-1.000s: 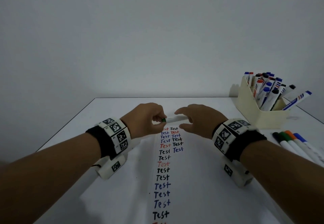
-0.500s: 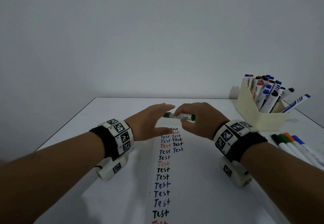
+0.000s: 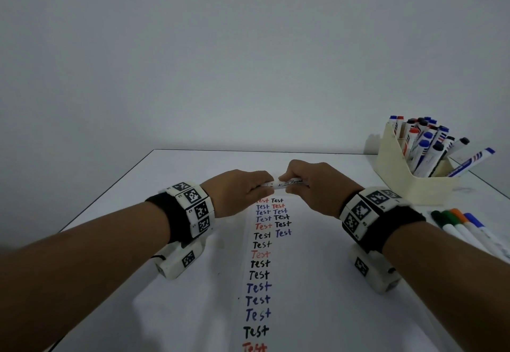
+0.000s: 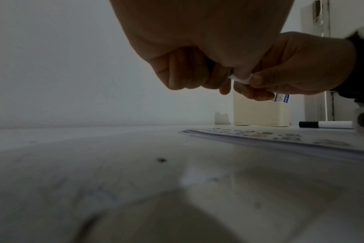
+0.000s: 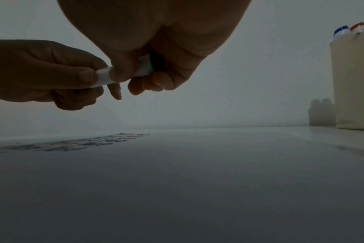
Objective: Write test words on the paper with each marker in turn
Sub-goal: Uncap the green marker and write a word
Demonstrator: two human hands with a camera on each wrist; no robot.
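White plastic forms the barrel of the marker (image 3: 287, 183), with dark printed lettering along it; in the right wrist view a dark green end (image 5: 156, 63) shows inside the right palm. Its long axis runs nearly level, left to right across the middle of the head view, rising slightly toward the right. It is held in the air above the top of the paper (image 3: 317, 282), just above the highest written rows.

Both hands grasp it. The left hand (image 3: 240, 193) has its fingers (image 4: 177, 72) curled around the left end, and the right hand (image 3: 314, 186) clenches the right part, thumb and fingers (image 5: 166, 78) wrapped around the barrel. The two hands nearly touch at the middle.

Below them, the paper carries columns of the word "Test" (image 3: 259, 274) in black, blue and red, running down the centre toward the bottom of the frame.

At the right edge, four capped markers (image 3: 458, 222) lie side by side on the tabletop (image 3: 193, 167): black, green, orange, blue. At upper right stands a cream holder (image 3: 408, 183) filled with more markers.
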